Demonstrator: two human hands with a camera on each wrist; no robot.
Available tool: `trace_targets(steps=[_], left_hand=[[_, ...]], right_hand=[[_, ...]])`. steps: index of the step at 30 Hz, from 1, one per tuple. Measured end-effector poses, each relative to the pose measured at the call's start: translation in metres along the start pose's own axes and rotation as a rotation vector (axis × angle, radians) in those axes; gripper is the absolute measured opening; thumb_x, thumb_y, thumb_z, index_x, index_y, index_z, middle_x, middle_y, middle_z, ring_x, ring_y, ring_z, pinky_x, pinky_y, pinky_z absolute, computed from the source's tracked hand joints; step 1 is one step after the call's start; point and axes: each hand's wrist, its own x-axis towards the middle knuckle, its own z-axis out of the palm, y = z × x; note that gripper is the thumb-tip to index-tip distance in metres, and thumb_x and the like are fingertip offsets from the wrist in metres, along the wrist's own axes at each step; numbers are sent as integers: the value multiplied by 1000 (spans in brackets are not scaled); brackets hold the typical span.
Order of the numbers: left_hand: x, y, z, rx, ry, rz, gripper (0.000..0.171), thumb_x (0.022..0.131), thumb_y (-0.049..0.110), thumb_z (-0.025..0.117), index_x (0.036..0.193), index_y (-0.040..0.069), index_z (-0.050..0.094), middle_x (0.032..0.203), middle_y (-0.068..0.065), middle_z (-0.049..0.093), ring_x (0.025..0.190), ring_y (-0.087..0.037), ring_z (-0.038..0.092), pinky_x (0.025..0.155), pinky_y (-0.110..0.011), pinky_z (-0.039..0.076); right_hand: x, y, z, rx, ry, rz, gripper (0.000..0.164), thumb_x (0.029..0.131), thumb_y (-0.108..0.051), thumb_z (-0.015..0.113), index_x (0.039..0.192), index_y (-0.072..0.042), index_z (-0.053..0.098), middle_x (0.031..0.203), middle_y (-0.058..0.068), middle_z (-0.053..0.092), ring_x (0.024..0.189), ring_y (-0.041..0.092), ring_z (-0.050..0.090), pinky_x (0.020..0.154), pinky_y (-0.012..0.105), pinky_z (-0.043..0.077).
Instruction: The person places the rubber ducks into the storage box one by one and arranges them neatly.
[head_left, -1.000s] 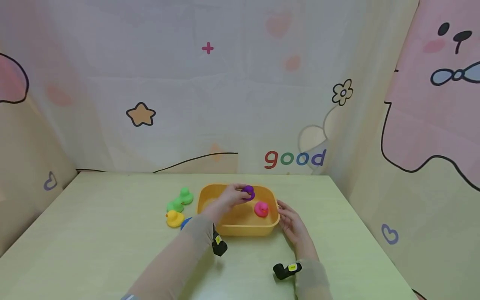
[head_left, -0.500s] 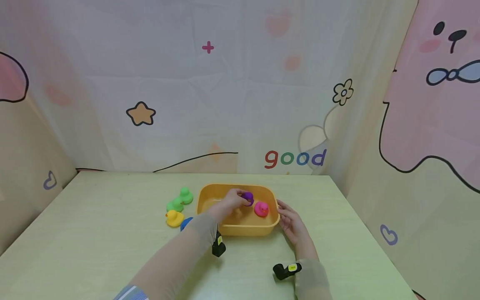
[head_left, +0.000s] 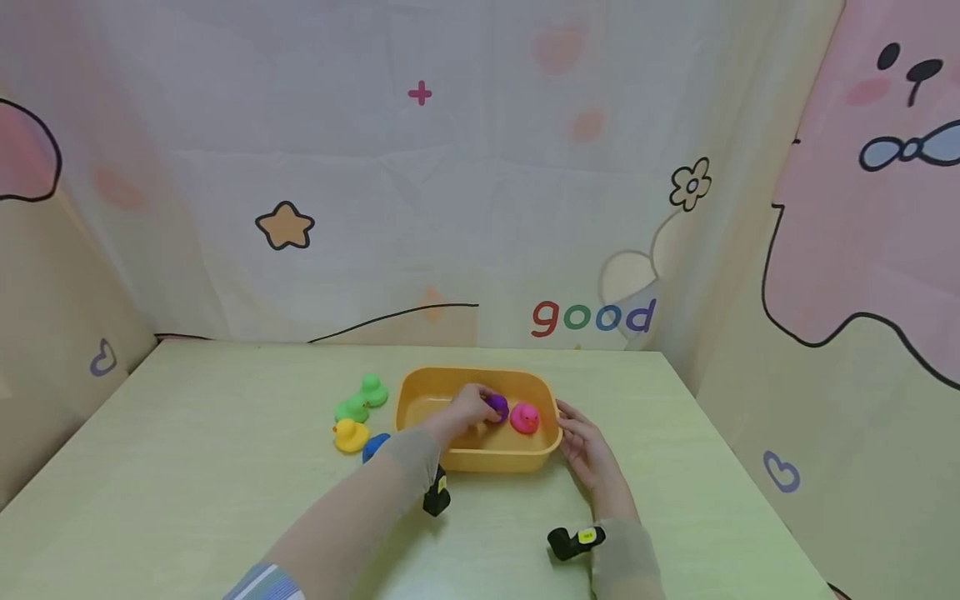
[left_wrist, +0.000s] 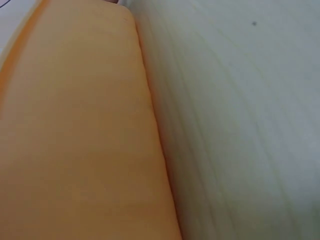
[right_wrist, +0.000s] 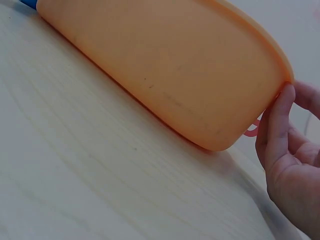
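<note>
Inside the yellow-orange plastic tub [head_left: 487,460], my left hand [head_left: 468,407] pinches a small purple rubber duck [head_left: 498,407] low over the floor of the tub. A pink rubber duck [head_left: 525,418] sits in the tub just right of it. My right hand [head_left: 588,454] rests its extended fingers against the tub's right end; the right wrist view shows the fingertips [right_wrist: 286,92] right at the rim. In the left wrist view only the tub's outer wall [left_wrist: 90,125] and the tabletop fill most of the picture, with the left hand's grip hidden.
Left of the tub stand two green ducks [head_left: 372,390], a yellow duck [head_left: 350,436] and a blue duck [head_left: 375,447] partly covered by the left forearm. The pale wooden table [head_left: 225,467] ends at a printed cloth backdrop [head_left: 450,208].
My left hand has lowered the purple duck from rim height down into the tub, beside the pink duck. The right hand stays at the tub's right end.
</note>
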Motion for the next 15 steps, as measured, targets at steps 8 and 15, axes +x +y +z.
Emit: trace_targets(steps=[8, 15], left_hand=[[3, -8, -1, 89, 12, 34, 48, 67, -1, 86, 111, 3, 69, 110, -13, 67, 97, -26, 60, 82, -36, 53], [-74, 46, -23, 188, 17, 82, 58, 70, -9, 77, 124, -2, 59, 128, -21, 59, 118, -33, 55, 103, -40, 46]], right_hand=[[2, -1, 0, 6, 1, 18, 51, 98, -1, 44, 148, 1, 33, 110, -1, 56, 89, 4, 62, 73, 12, 52], [1, 1, -1, 8, -3, -6, 42, 98, 1, 45, 140, -1, 43, 106, 0, 57, 87, 4, 62, 73, 13, 53]])
